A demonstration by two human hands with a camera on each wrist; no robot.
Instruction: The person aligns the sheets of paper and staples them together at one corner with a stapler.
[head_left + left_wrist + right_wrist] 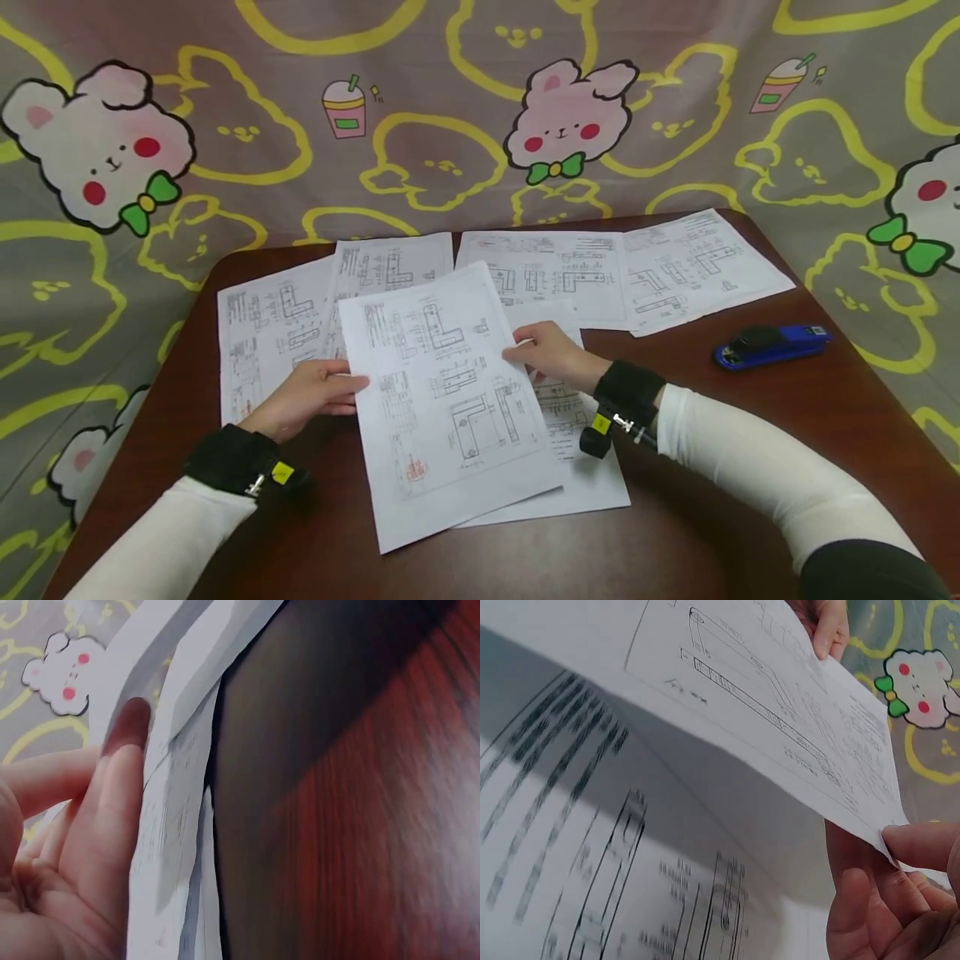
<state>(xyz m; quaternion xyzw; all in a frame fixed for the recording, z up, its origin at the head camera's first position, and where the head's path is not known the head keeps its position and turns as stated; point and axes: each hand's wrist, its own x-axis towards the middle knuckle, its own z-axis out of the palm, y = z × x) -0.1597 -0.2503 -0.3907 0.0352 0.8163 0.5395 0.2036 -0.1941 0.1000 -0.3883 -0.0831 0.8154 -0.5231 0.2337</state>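
Observation:
A white sheet of paper [442, 400] printed with technical drawings and a red stamp is held up over the table, tilted. My left hand [318, 392] pinches its left edge between thumb and fingers. At the right edge, my right hand [551, 354] grips the same sheet, thumb on top and fingers underneath, as the right wrist view also shows. Another printed sheet [600, 479] lies below it, partly covered. In the left wrist view, the fingers [112, 802] lie against the paper's edge [169, 825].
Several more drawing sheets [247, 333] lie overlapping along the left and back of the brown table [675, 417]. A blue and black stapler [772, 345] sits to the right. A patterned curtain [450, 158] hangs behind the table.

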